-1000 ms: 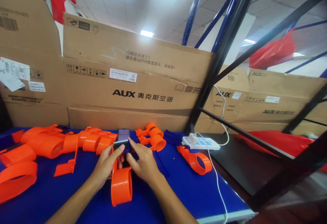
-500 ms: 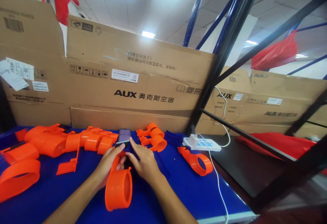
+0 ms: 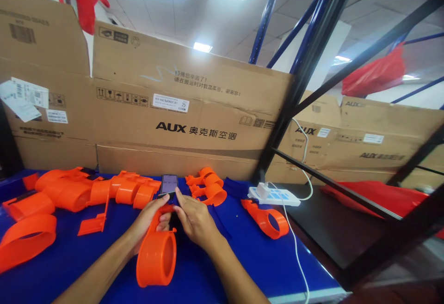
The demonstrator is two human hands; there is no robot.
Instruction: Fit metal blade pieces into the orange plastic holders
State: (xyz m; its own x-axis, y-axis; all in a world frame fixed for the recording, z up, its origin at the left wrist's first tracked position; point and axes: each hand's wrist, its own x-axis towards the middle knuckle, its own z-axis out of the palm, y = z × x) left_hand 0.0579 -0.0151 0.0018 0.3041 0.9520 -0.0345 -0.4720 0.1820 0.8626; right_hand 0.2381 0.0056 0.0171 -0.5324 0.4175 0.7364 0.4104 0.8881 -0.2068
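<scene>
My left hand (image 3: 152, 223) is closed around the narrow end of an orange plastic tape dispenser (image 3: 156, 258), whose wide ring hangs down toward me. At that same end my right hand (image 3: 196, 218) has its fingers bent against a small dark piece (image 3: 168, 198), its index finger stretched forward. The fingers partly cover this piece, so how it joins the dispenser cannot be made out. Just beyond the fingertips a phone (image 3: 169, 183) with a lit screen lies on the blue table (image 3: 239, 248).
Several more orange dispensers (image 3: 72, 195) crowd the left side, two others (image 3: 210, 193) lie behind my right hand, and one (image 3: 268, 221) lies farther right. A white power strip (image 3: 275, 194) trails a cable. Cardboard (image 3: 194, 151) lines the back, beside a black frame post (image 3: 277, 133).
The held dispenser's ring has shifted slightly left and tilted. Both hands stay together at its narrow end, with the dark piece still between them.
</scene>
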